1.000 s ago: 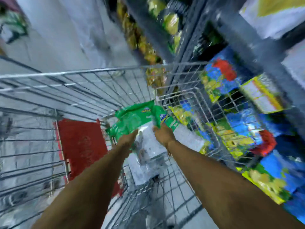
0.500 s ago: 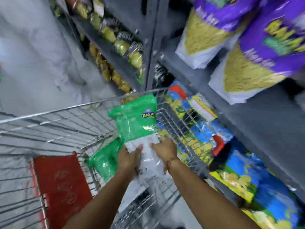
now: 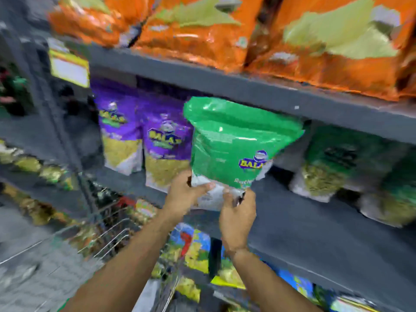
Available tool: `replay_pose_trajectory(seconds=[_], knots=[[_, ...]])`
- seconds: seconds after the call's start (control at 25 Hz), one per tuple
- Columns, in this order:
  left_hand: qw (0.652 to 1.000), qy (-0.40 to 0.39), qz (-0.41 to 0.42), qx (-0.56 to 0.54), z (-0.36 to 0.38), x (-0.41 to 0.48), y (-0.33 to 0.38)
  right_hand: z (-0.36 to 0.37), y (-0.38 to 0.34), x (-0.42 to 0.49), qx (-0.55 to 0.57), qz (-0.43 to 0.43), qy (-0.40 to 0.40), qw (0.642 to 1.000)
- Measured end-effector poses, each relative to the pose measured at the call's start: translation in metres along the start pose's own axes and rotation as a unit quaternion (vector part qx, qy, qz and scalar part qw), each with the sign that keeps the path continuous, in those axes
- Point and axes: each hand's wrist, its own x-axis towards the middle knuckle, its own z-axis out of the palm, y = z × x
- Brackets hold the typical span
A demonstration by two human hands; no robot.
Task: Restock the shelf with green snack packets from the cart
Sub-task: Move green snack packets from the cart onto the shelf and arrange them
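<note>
Now I grip the green packet point(image 3: 234, 143) by its bottom edge, left hand point(image 3: 182, 194) and right hand point(image 3: 236, 212) both clamped, its long axis upright, shelf gap point(image 3: 286, 167) just rightward.

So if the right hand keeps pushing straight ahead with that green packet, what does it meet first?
Likely bare shelf board: the right hand points into the gap between purple packets and green packets. Depth unclear.

The green packet point(image 3: 234, 143) is glossy, with a clear lower part and a blue-and-yellow logo. It is held upright, tilted slightly right, by its bottom edge in front of the grey shelf point(image 3: 304, 217). 2 more green packets point(image 3: 337, 163) stand on that shelf, further right. The wire cart point(image 3: 108, 235) sits lower left.
</note>
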Motion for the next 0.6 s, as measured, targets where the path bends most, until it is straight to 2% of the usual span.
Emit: replay_pose_trajectory(seconds=[0.12,0.2,0.28,0.32,0.36,0.4,0.48,0.52,0.6], knots=[[0.996,-0.087,-0.009,0.001,0.046,0.033,-0.011,-0.018,0.018,0.035,0.001,0.068,0.046,0.997],[0.992,-0.108,-0.056,0.006,0.060,0.048,-0.031,-0.025,0.033,0.044,-0.055,0.110,0.052,0.991],[0.986,-0.081,-0.142,-0.041,0.066,0.054,-0.043,-0.032,0.045,0.044,-0.098,0.119,0.058,0.986],[0.981,-0.041,-0.175,-0.072,0.069,0.062,-0.045,-0.031,0.047,0.046,-0.100,0.142,0.081,0.981],[0.974,-0.007,-0.201,-0.102,0.074,0.071,-0.047,-0.029,0.046,0.049,-0.086,0.201,0.129,0.967],[0.966,-0.002,-0.217,-0.140,0.079,0.079,-0.044,-0.024,0.041,0.054,-0.042,0.283,0.179,0.941],[0.943,-0.085,-0.243,-0.210,0.092,0.088,-0.039,-0.012,0.024,0.066,0.128,0.406,0.201,0.882],[0.939,-0.126,-0.233,-0.217,0.095,0.086,-0.041,-0.011,0.018,0.073,0.179,0.428,0.178,0.868],[0.952,-0.118,-0.196,-0.204,0.093,0.079,-0.059,-0.018,0.022,0.088,0.292,0.423,0.130,0.848]])
